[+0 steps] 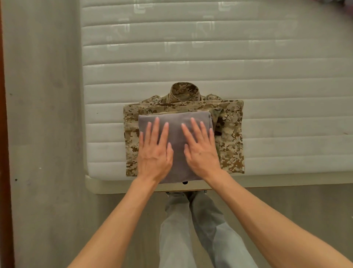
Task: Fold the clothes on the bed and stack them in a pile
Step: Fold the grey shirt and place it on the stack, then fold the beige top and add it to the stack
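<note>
A folded camouflage shirt point(231, 134) lies flat on the white mattress point(210, 57) near its front edge, collar pointing away from me. On top of it sits a folded grey garment point(176, 122), smaller than the shirt. My left hand point(154, 151) rests flat on the grey garment's left half, fingers spread. My right hand point(200, 149) presses flat on its right half, fingers also spread. Neither hand grips anything.
The mattress stretches far back and to the right. A strip of grey floor point(44, 134) runs along the bed's left side. My legs in light trousers point(191, 229) stand against the front edge. A bit of dark fabric point(336, 2) shows at the top right corner.
</note>
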